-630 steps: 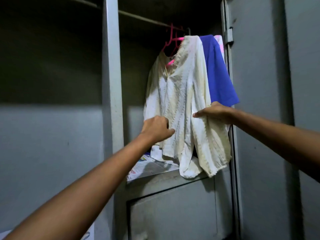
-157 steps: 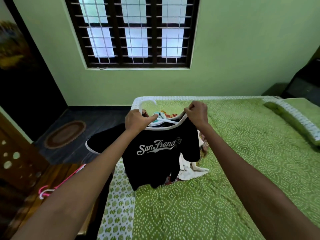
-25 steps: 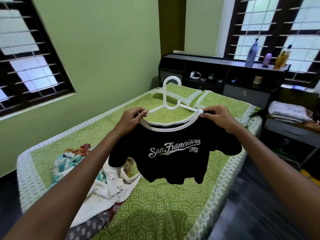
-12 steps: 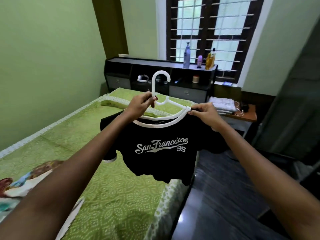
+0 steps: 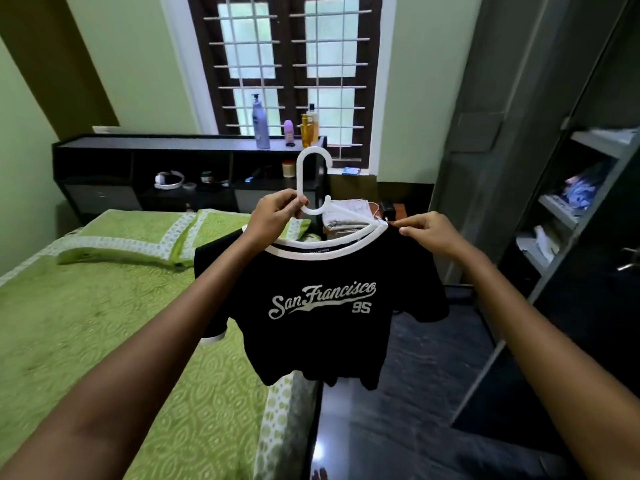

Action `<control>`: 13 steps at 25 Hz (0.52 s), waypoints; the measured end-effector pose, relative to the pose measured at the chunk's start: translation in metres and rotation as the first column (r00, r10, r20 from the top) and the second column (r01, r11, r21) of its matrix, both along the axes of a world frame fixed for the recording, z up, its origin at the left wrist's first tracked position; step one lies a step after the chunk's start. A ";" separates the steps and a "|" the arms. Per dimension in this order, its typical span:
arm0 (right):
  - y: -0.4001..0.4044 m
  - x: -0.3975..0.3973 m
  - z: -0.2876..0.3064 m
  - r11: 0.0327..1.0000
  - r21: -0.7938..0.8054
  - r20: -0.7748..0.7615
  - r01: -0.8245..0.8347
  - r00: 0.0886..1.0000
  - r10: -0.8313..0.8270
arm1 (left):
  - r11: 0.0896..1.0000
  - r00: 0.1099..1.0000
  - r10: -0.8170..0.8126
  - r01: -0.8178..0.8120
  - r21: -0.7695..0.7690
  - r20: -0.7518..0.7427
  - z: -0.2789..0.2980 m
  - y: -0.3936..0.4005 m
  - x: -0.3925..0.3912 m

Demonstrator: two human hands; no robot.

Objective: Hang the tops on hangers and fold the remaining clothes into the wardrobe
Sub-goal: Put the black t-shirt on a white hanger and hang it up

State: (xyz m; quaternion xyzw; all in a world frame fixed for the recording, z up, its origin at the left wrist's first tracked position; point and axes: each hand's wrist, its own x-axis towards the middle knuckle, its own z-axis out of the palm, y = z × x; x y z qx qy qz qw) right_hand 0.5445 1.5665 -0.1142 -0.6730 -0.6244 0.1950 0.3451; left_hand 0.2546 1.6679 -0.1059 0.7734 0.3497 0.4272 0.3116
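Swinging from green-quilted bed (image 5: 104, 306) toward grey open wardrobe (image 5: 568, 209), seemingly: left hand (image 5: 277, 216) pinches white plastic hanger (image 5: 313, 188), right hand (image 5: 429, 233) pinches black San Francisco tee (image 5: 322, 306) shoulder.

Your black T-shirt (image 5: 322, 306) is soft matt cloth with white ribbed trim and a flat printed script. The white hanger (image 5: 313, 188) looks like smooth, slightly glossy plastic. The green bedspread (image 5: 104, 323) is cloth with a raised, textured pattern. The dark floor (image 5: 415, 393) is polished and reflective, and the grey wardrobe (image 5: 491, 133) has a dull painted finish.
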 end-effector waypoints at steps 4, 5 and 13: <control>0.052 0.032 0.015 1.000 0.006 -0.090 0.016 0.996 -0.016 | 0.994 0.994 -0.110 0.110 0.007 -0.018 0.005 0.071 0.061; 0.065 0.038 0.019 1.000 -0.015 -0.103 0.008 0.995 -0.009 | 0.992 0.991 -0.129 0.129 -0.003 -0.024 0.008 0.090 0.077; 0.133 0.109 0.018 0.972 0.085 -0.129 0.221 0.969 -0.209 | 0.901 0.913 -0.401 0.408 -0.148 0.080 0.014 0.215 0.188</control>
